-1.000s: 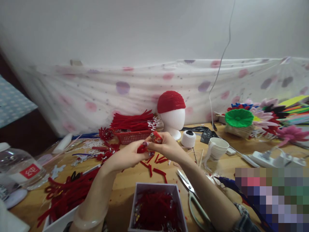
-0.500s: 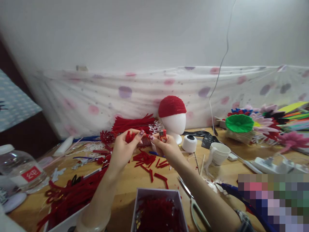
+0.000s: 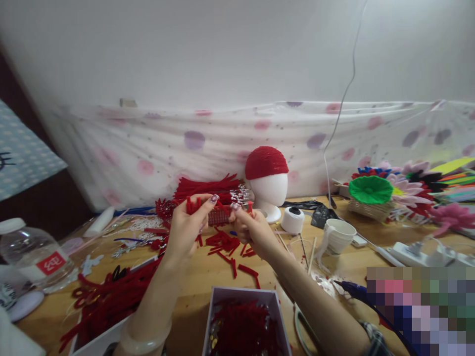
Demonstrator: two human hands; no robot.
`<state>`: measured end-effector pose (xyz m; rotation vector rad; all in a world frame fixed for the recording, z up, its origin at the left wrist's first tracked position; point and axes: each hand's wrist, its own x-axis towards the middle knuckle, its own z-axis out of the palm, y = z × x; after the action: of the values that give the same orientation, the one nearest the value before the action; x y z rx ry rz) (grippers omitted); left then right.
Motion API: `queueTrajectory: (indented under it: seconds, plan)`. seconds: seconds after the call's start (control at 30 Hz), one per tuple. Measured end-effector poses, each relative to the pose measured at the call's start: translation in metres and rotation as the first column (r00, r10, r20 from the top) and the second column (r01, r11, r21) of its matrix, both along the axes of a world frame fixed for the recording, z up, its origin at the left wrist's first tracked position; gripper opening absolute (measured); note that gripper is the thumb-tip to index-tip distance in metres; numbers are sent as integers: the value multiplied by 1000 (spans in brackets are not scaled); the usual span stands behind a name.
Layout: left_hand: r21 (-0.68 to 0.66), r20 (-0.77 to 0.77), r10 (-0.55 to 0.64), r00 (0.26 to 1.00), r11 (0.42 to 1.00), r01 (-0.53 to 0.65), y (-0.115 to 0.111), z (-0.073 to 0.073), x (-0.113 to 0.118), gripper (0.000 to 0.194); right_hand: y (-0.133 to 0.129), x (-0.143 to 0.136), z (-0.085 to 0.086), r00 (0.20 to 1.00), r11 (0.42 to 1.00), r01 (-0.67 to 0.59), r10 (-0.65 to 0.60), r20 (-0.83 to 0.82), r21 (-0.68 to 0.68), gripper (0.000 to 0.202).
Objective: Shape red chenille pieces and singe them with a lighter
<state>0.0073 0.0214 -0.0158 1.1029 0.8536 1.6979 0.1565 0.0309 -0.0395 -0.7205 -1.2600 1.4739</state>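
Note:
Raised over the middle of the table, my left hand (image 3: 189, 222) is closed on short red pipe cleaner pieces (image 3: 193, 203), their ends standing up past the fingers. My right hand (image 3: 254, 227) faces it a small distance away, fingers curled and thumb on top, round a red lighter (image 3: 250, 205) that is mostly hidden. A thin red piece (image 3: 221, 205) shows in the gap between the two hands; which hand holds it I cannot tell. Below them, loose cut red pipe cleaner pieces (image 3: 222, 242) lie scattered on the wooden table (image 3: 189, 296).
A white foam head (image 3: 269, 190) with a red wrapped top stands behind, beside a thread spool (image 3: 293, 220). In front sits a box (image 3: 213, 321) of red pieces. Scissors (image 3: 302, 326) lie under my right forearm. A cup (image 3: 338, 235) and water bottle (image 3: 35, 252) flank the hands.
My hands have drawn slightly apart. The right hand has turned, so the lighter's printed side is now mostly hidden; the red pieces in my left hand stand more upright.

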Motion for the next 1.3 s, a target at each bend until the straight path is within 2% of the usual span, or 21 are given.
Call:
queueTrajectory:
  seconds: [0.13, 0.3, 0.57, 0.9, 1.17, 1.3]
  plan:
    - [100, 60, 119, 991, 987, -125, 0, 2, -3, 27, 9, -4, -8, 993, 959, -116, 117, -12, -259, 57]
    - [103, -7, 128, 992, 987, -127, -2, 2, 0, 21, 10, -9, -14, 987, 924, -143, 162, 23, -356, 48]
    - [94, -20, 135, 991, 987, -133, -3, 1, 3, 21, 1, -14, -11, 966, 919, -180, 233, 115, -350, 50]
    - [76, -41, 116, 992, 991, -113, -5, 2, 3, 19, 1, -10, -7, 972, 916, -187, 225, 69, -355, 51]
    - [83, -32, 91, 995, 993, -88, -5, 2, 2, 16, 2, -9, -6, 974, 906, -216, 228, -10, -364, 55]
    - [103, 4, 96, 995, 990, -96, -5, 1, 3, 18, 5, -4, -5, 982, 922, -174, 135, -134, -347, 61]
